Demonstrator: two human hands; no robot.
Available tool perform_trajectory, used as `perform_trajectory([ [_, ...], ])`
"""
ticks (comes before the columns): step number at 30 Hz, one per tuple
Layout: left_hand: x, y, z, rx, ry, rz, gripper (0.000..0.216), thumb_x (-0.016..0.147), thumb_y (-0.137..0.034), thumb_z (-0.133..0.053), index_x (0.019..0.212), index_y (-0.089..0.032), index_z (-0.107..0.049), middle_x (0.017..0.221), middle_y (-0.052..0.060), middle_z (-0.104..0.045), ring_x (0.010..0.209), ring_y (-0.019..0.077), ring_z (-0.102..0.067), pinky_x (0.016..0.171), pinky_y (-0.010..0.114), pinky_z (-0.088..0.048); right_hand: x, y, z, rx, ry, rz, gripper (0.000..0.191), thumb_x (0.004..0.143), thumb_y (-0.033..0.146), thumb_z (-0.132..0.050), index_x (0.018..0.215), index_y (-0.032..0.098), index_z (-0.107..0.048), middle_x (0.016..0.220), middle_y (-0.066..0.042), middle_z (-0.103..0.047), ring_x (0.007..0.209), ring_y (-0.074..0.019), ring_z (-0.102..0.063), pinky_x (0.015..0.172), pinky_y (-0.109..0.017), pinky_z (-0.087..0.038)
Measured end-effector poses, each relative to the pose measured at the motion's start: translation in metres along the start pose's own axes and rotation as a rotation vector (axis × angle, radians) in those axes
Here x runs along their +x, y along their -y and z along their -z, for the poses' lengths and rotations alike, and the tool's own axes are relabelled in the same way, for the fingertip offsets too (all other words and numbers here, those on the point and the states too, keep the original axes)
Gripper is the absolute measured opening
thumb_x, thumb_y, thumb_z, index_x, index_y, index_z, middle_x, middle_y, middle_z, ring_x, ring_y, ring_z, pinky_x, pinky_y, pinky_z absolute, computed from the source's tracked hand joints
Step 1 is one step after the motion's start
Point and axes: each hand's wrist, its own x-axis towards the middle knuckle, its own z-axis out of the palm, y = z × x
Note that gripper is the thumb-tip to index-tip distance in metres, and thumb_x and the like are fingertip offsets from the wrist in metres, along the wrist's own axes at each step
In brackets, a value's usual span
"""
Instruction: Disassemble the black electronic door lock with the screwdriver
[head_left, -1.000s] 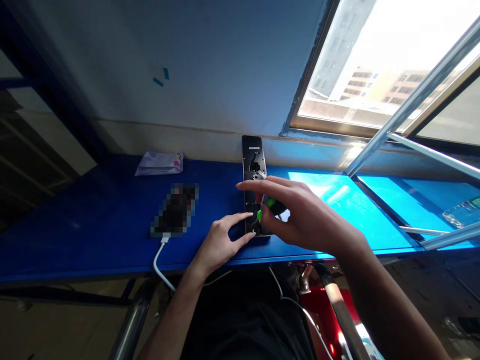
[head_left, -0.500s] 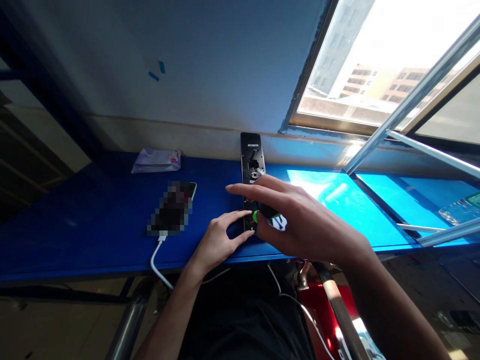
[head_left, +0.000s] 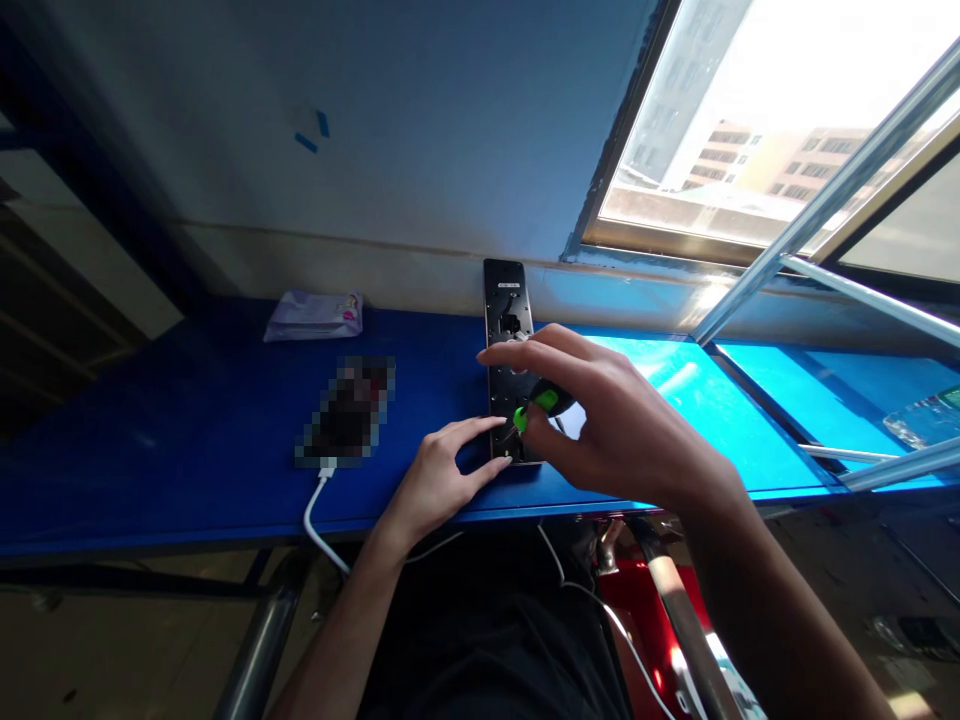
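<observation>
On the desk (head_left: 427,365), the black panel (head_left: 498,388) lies between the hands: left hand (head_left: 442,475) fingers parted at its left edge, right hand (head_left: 619,420) fingers clamped on a green-and-black tool (head_left: 551,401). I'd judge tool work underway; the next move calls for steadiness.

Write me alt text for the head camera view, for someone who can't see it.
The right hand holds a green-and-black tool over a long black panel on a blue table, while the left hand touches the panel's near end. To the left lie a phone plugged into a white cable and, behind it, a pale purple packet.
</observation>
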Motion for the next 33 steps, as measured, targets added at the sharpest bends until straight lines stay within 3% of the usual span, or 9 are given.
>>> perform_trajectory([
  [3,-0.001,0.0013,-0.0003,0.015,0.004,0.001,0.043,0.091,-0.038,-0.08,0.132,-0.028,-0.074,0.128,0.004,-0.079,0.118,0.0269,-0.075,0.112,0.039,-0.056,0.0022,-0.0014,-0.0014,0.014,-0.032,-0.032,0.026,0.102,0.035,-0.063,0.117,0.019,-0.077,0.098,-0.005,-0.078,0.075,-0.0143,-0.067,0.065,-0.029,-0.044],
  [5,-0.0017,0.0025,-0.0006,0.024,0.003,-0.001,0.043,0.091,-0.039,-0.08,0.132,-0.029,-0.074,0.128,0.003,-0.079,0.118,0.0262,-0.074,0.112,0.039,-0.056,0.0027,-0.0032,-0.0021,0.05,-0.044,-0.022,0.028,0.106,0.038,-0.06,0.107,0.018,-0.079,0.091,-0.004,-0.08,0.075,-0.0139,-0.069,0.068,-0.028,-0.046],
  [7,-0.002,0.003,-0.0006,0.025,0.005,0.002,0.043,0.091,-0.04,-0.08,0.132,-0.03,-0.074,0.129,0.003,-0.078,0.12,0.0262,-0.073,0.113,0.039,-0.055,0.0017,-0.004,-0.0012,0.06,-0.023,0.009,0.026,0.106,0.028,-0.056,0.119,0.019,-0.077,0.102,-0.005,-0.081,0.084,-0.0151,-0.071,0.073,-0.028,-0.048],
  [11,-0.0013,0.0005,0.0008,0.001,0.018,0.017,0.045,0.092,-0.039,-0.079,0.134,-0.028,-0.073,0.133,0.005,-0.077,0.124,0.0283,-0.072,0.115,0.042,-0.054,-0.0008,-0.001,0.0015,0.023,0.038,0.038,0.052,0.09,0.012,-0.058,0.141,0.022,-0.066,0.112,-0.007,-0.074,0.084,-0.0157,-0.065,0.07,-0.028,-0.047],
  [18,-0.0006,-0.0009,0.0004,0.013,0.019,0.012,0.043,0.092,-0.041,-0.078,0.133,-0.027,-0.073,0.131,0.005,-0.077,0.122,0.0283,-0.073,0.114,0.043,-0.055,0.0041,-0.003,-0.0056,0.006,-0.109,-0.035,0.029,0.104,0.041,-0.062,0.109,0.018,-0.078,0.096,-0.006,-0.078,0.078,-0.0157,-0.069,0.071,-0.029,-0.048],
  [21,-0.0006,-0.0002,-0.0002,0.021,0.015,0.006,0.042,0.092,-0.04,-0.078,0.133,-0.028,-0.073,0.131,0.004,-0.078,0.122,0.0274,-0.073,0.115,0.041,-0.054,0.0029,-0.0055,-0.0039,0.065,-0.07,-0.002,0.026,0.105,0.024,-0.057,0.124,0.021,-0.074,0.106,-0.006,-0.079,0.086,-0.0157,-0.071,0.075,-0.028,-0.049],
  [24,-0.0005,-0.0004,0.0001,0.011,0.014,0.009,0.042,0.092,-0.04,-0.078,0.133,-0.028,-0.074,0.131,0.004,-0.078,0.123,0.0273,-0.073,0.114,0.04,-0.054,0.0006,-0.0051,-0.0015,0.058,-0.062,0.003,0.046,0.093,0.012,-0.059,0.137,0.021,-0.068,0.112,-0.006,-0.075,0.085,-0.0157,-0.068,0.072,-0.028,-0.049],
  [30,-0.0007,0.0006,-0.0005,0.023,0.012,0.01,0.043,0.092,-0.04,-0.079,0.132,-0.028,-0.074,0.13,0.004,-0.078,0.122,0.0268,-0.073,0.114,0.04,-0.055,0.0032,-0.0044,-0.0069,0.003,-0.139,-0.064,0.023,0.1,0.032,-0.064,0.112,0.017,-0.077,0.09,-0.004,-0.077,0.071,-0.0143,-0.066,0.064,-0.028,-0.045],
  [33,-0.0014,0.0013,-0.0008,0.026,0.011,0.008,0.043,0.092,-0.039,-0.079,0.133,-0.028,-0.073,0.132,0.004,-0.077,0.124,0.0271,-0.072,0.114,0.041,-0.054,0.0037,-0.0059,-0.0061,0.053,-0.11,-0.036,0.023,0.104,0.035,-0.063,0.107,0.018,-0.079,0.095,-0.005,-0.081,0.08,-0.0155,-0.072,0.07,-0.027,-0.048],
])
